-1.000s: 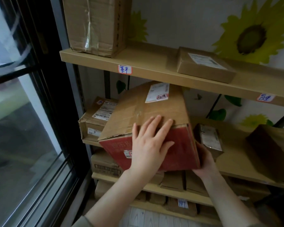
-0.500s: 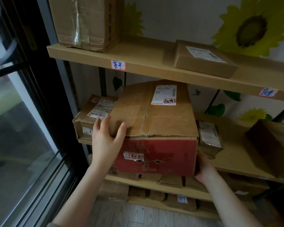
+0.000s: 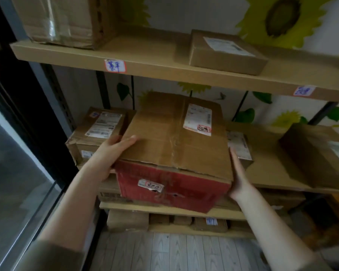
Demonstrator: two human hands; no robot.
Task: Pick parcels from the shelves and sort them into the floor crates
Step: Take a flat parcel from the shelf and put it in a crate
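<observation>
sunflower-patterned wallpaper (image 3: 282, 18) is seen behind cardboard-coloured shelves beside a dark-framed window (image 3: 18, 173). a large cardboard box with a red front (image 3: 174, 151) is held at the front edge of the middle shelf (image 3: 266, 153), its near end projecting past the edge; whether its far end rests on the shelf cannot be told. the left hand (image 3: 110, 153) is pressed against the box's left side, thumb laid over the top edge, the other fingers hidden. the right hand (image 3: 238, 173) is laid flat against the right side, fingers extended and together. a white shipping label (image 3: 198, 119) is stuck on the box top. a labelled parcel (image 3: 98, 132) is seen just beside it on the left, a smaller one (image 3: 241, 147) on the right. a flat box (image 3: 225, 51) is placed on the upper shelf (image 3: 155, 63). no crates are in view.
</observation>
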